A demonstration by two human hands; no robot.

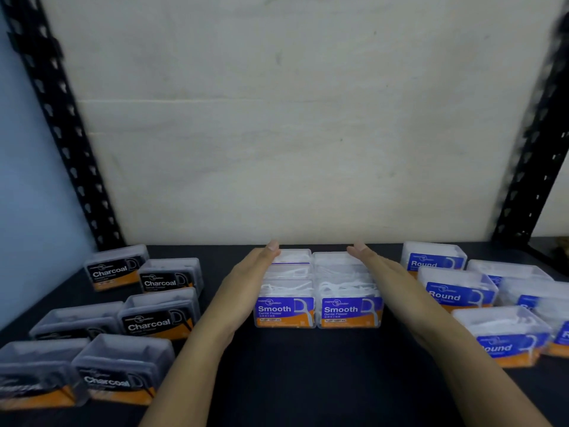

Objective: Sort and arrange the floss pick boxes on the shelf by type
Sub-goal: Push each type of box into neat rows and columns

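Clear "Smooth" floss pick boxes with blue and orange labels stand in two rows at the middle of the dark shelf. My left hand lies flat with straight fingers against the left side of the block. My right hand presses flat against its right side. Several black-labelled "Charcoal" boxes sit in a loose group at the left. Several blue "Round" boxes sit at the right.
A pale back panel closes the shelf behind the boxes. Black perforated uprights stand at the left and right. Bare shelf surface lies in front of the Smooth boxes, between my forearms.
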